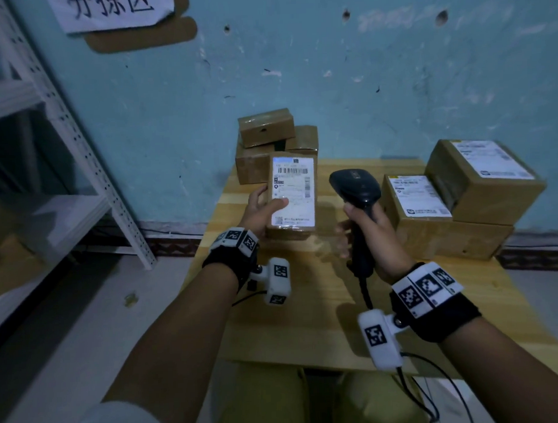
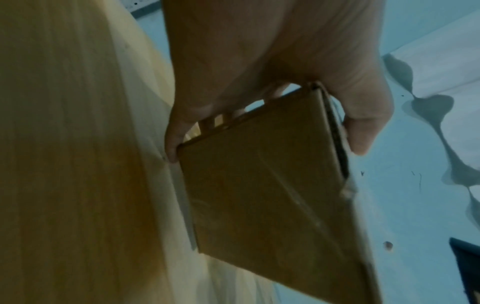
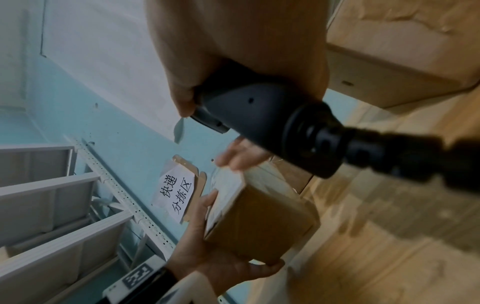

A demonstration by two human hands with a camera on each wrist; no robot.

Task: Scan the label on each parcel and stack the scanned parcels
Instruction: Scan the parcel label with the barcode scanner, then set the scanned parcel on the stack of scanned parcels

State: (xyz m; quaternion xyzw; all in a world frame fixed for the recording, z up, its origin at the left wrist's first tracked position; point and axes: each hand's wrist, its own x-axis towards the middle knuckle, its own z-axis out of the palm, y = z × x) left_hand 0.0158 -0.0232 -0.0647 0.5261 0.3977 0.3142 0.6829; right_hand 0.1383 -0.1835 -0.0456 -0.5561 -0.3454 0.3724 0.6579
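Observation:
My left hand [image 1: 260, 208] grips a small brown cardboard parcel [image 1: 299, 229] above the wooden table [image 1: 307, 321]. The parcel's white label [image 1: 293, 192] with a barcode faces up toward me, and my thumb lies across its left edge. The left wrist view shows the parcel's plain underside [image 2: 262, 185] with my fingers [image 2: 174, 148] round its edges. To the right, my right hand [image 1: 370, 233] holds a black handheld scanner [image 1: 356, 186] by its handle [image 3: 259, 115]. The scanner's head sits just right of the label. Its cable [image 1: 366, 290] hangs down from the handle.
A pile of three brown boxes [image 1: 268, 129] stands at the table's back left against the blue wall. Labelled boxes [image 1: 479, 179] are stacked at the right on a larger box [image 1: 446, 237]. A white metal shelf [image 1: 62, 124] stands on the left.

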